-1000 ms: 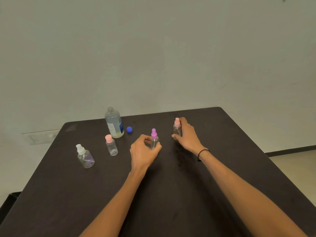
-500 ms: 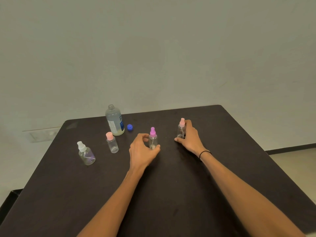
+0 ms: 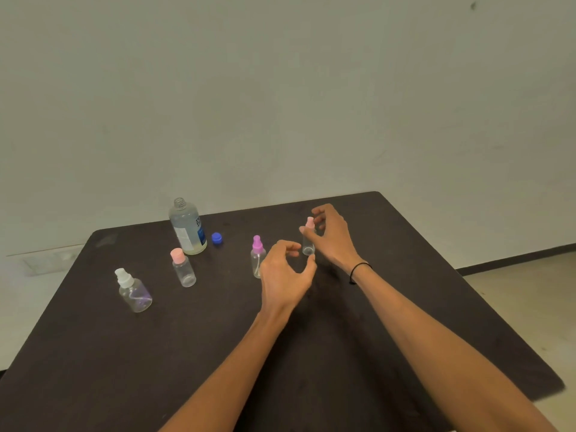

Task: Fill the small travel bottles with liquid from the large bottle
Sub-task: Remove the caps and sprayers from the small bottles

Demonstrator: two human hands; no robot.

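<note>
Seen from the head camera, the right hand [image 3: 330,236] had lifted the pink spray bottle [image 3: 308,241] clear of the table [image 3: 405,307], where half a second before it stood on the dark top just right of centre. The thumb pinched it on the left; the other fingers [image 3: 322,210] arched loosely over its pink top, and whether they touched it could not be told. The left hand [image 3: 285,275] had let go of the purple spray bottle [image 3: 257,260] and moved right. Its curled fingers and thumb were apart with nothing between them, and the thumb tip lay just below the lifted bottle.

The lifted bottle hung near the middle of the frame, its long axis close to upright, pink nozzle up, clear base tipped slightly toward the viewer. The purple spray bottle stood upright on the table just left of the left hand, nozzle up.

Left of centre, the large bottle [image 3: 187,227] stood upright and uncapped, open neck up, a little pale liquid at its bottom. Its blue cap [image 3: 217,238] lay just to its right. In front of it stood a pink-capped bottle [image 3: 183,269], and at lower left a white spray bottle [image 3: 134,293]. A black band [image 3: 358,269] circled the right wrist.
</note>
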